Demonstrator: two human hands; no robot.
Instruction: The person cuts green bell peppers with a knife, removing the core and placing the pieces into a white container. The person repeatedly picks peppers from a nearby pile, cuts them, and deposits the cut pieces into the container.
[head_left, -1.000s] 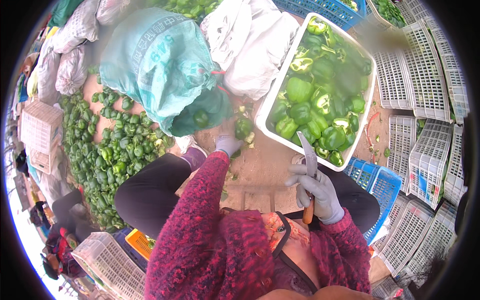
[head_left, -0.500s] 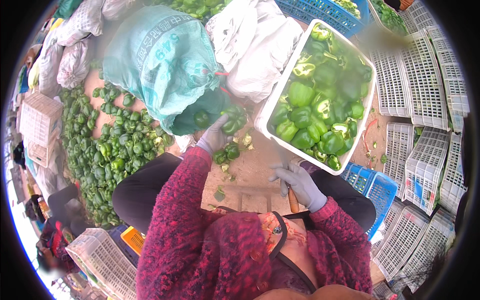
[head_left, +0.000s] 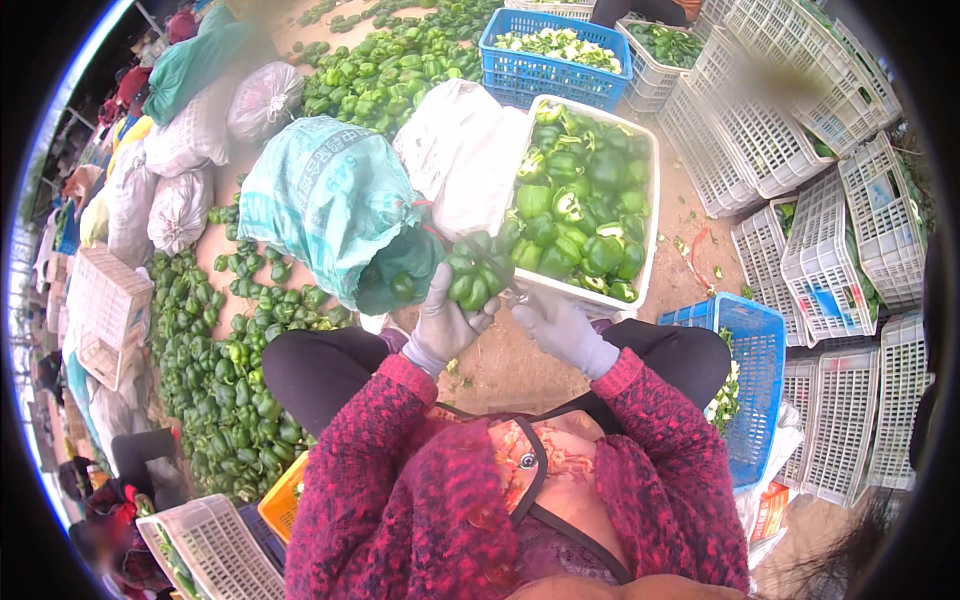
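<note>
A green pepper [head_left: 474,284] is being gripped by the gloved left hand [head_left: 440,322], with its fingers being curled around the side and underside. The pepper is being held between the open mouth of a teal sack [head_left: 320,190] and a white tub [head_left: 654,195]. The fingers of the gloved right hand [head_left: 562,328] are being held bent just beside the pepper; whether anything is being gripped there cannot be told. Printing is being displayed on the teal sack: a darker band of pale characters, with larger teal figures beneath. A blue and red printed patch is being shown on a white crate [head_left: 826,275], and orange printed packaging [head_left: 769,510] is being seen near a blue basket [head_left: 760,355].
</note>
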